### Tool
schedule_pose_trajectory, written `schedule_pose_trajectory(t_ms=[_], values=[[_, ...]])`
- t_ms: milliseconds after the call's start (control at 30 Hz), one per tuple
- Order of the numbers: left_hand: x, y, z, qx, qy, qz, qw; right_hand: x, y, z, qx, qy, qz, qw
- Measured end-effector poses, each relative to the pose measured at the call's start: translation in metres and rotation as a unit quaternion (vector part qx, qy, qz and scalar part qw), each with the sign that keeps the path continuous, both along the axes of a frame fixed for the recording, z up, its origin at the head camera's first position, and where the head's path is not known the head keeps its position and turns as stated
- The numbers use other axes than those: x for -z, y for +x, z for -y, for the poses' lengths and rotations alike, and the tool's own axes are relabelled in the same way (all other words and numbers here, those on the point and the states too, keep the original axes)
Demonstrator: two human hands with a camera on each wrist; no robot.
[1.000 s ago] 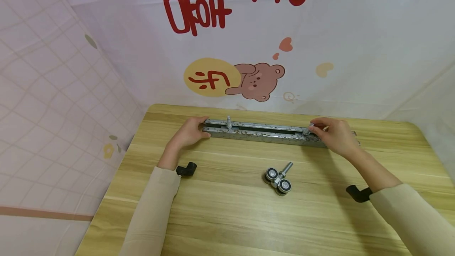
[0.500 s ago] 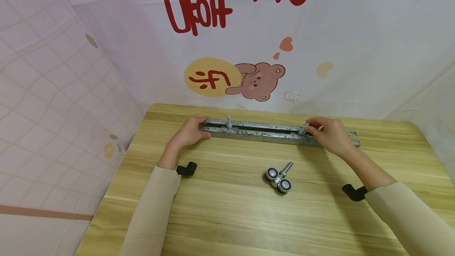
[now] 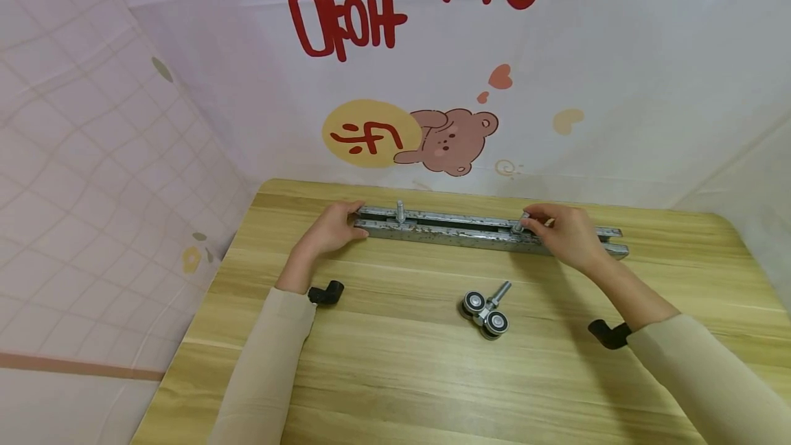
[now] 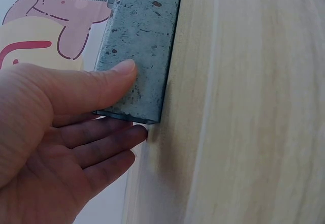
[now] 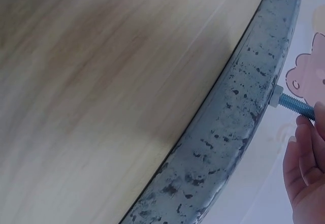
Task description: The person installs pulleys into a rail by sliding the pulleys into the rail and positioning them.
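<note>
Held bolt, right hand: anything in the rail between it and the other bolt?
Nothing visible stands along the rail between the held bolt and the other bolt. The loose roller lies on the table, outside the rail.

You had speckled metal above smooth wood.
The rail (image 4: 142,36) at your left fingers (image 4: 114,145) was dull grey metal, darkly blotched; the bolt (image 5: 293,104) in your right fingers (image 5: 303,158), shiny threaded metal. Below your fingers, the wood-grain tabletop (image 3: 395,376) had a soft sheen.
</note>
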State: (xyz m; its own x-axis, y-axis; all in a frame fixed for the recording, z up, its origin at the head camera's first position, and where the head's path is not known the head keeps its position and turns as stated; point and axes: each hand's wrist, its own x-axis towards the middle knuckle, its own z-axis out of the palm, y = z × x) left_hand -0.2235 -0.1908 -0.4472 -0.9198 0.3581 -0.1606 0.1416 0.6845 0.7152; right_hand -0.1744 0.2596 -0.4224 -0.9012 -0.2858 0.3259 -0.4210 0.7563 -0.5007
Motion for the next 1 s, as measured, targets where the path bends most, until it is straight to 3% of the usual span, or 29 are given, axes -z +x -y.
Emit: schedule_pose_trajectory(t_ms=[1000], values=[[0.002, -0.001, 0.001, -0.001, 0.006, 0.004, 1.0000, 0.001, -0.002, 0.016, -0.005, -0.018, -0.002, 0.9998]])
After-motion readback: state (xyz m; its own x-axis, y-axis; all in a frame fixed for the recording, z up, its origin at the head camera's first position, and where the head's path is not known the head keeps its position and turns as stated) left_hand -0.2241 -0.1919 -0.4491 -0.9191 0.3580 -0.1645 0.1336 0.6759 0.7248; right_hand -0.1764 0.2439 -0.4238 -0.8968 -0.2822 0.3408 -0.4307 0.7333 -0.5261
